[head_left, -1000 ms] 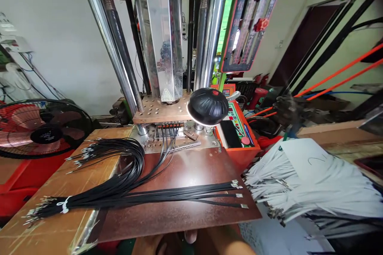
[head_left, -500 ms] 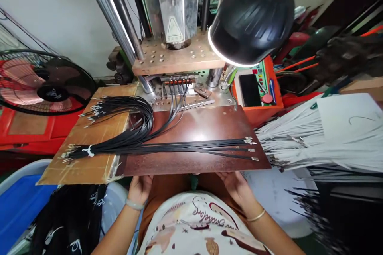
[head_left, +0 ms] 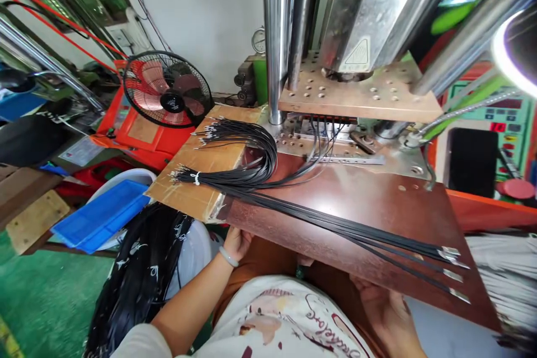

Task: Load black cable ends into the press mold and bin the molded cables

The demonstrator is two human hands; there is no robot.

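Observation:
My left hand (head_left: 238, 243) is at the front edge of the brown board (head_left: 268, 224), its fingers mostly hidden below it. Palm up, my right hand (head_left: 388, 310) lies under the same edge farther right, fingers loosely extended and tips hidden. On the board lies a bundle of flat black cables (head_left: 293, 210), tied with a white tie (head_left: 196, 178) at the left and ending in metal connectors at the right. A second, curved cable bunch (head_left: 264, 151) lies behind it. Several thin black leads (head_left: 321, 145) run into the press under its copper-coloured plate (head_left: 361, 100).
A black fan (head_left: 172, 102) stands behind on the left. Below it are a blue tray (head_left: 104, 215) and a tub holding black cable bundles (head_left: 138, 274). At the right are a control box (head_left: 507, 123), a phone (head_left: 470, 159), a lit lamp (head_left: 516, 50) and white cables (head_left: 499, 274).
My view has turned left, so the press and board sit farther right. The press plate now hides more of the fixture beneath it. Both hands stay at the board's front edge.

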